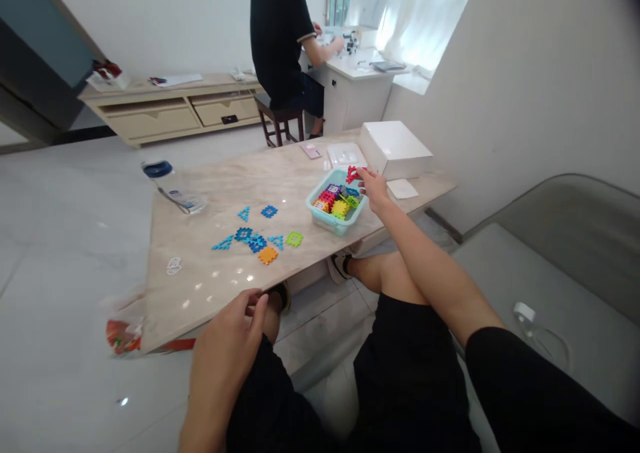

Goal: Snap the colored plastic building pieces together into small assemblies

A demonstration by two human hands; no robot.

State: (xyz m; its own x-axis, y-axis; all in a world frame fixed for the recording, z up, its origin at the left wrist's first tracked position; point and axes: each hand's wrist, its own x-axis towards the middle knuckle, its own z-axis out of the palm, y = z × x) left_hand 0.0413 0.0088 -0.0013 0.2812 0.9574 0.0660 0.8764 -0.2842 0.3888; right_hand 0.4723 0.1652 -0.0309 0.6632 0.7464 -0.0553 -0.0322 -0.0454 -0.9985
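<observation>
Red piece (353, 173) pinched in right hand (374, 188) fingers over teal basket (334, 224); left hand (227, 353) on knee, fingers loosely curled, empty.

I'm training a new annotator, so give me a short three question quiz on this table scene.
1. True or false: the right hand holds a red piece over the bin.
2. Where does the left hand rest? A) on the knee B) on the white box C) in the bin
3. Which colour is most common among the loose pieces on the table?

Key: 1 true; 2 A; 3 blue.
</observation>
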